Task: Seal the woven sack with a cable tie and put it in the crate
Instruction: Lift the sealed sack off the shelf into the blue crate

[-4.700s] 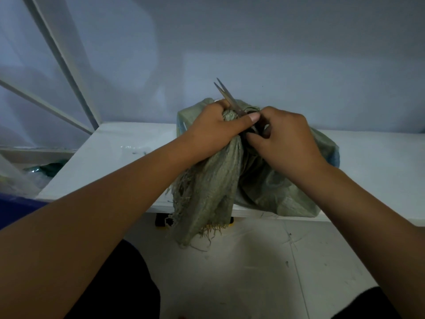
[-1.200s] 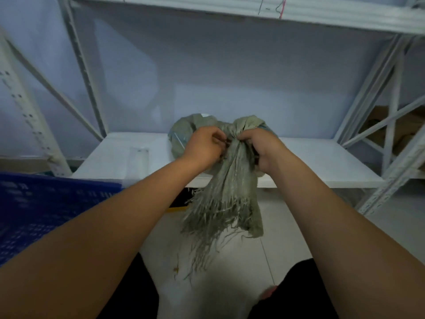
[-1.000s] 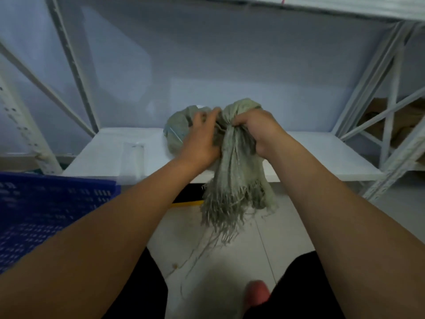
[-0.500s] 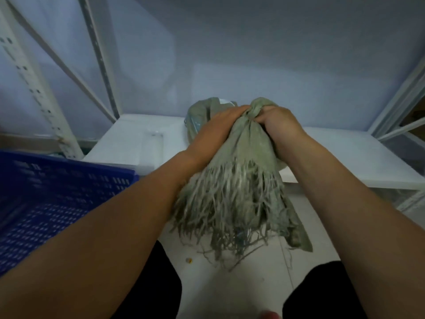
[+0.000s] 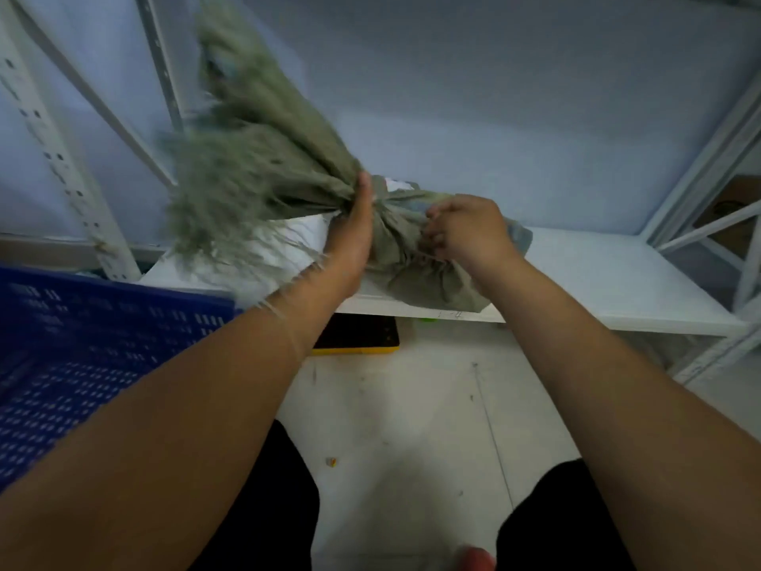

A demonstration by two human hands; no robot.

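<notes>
Change: the woven sack's (image 5: 412,257) frayed top (image 5: 247,158), hanging down half a second ago, now flares up and to the left, blurred.
Left hand (image 5: 354,236): wrapped round the sack's gathered neck.
Right hand (image 5: 469,232): fingers curled into the sack's body.
Sack: on the white shelf's (image 5: 597,278) front edge.
Crate (image 5: 103,344): blue, lower left, partly behind the left forearm.
Floor: black, yellow-edged object (image 5: 356,335) under the shelf.

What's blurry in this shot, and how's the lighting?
Head view: the frayed top of the sack is motion-smeared, the blue crate soft; the left hand and right hand gripping it look sharper. Same head view: dim bluish light, no glare, rack uprights splayed.
</notes>
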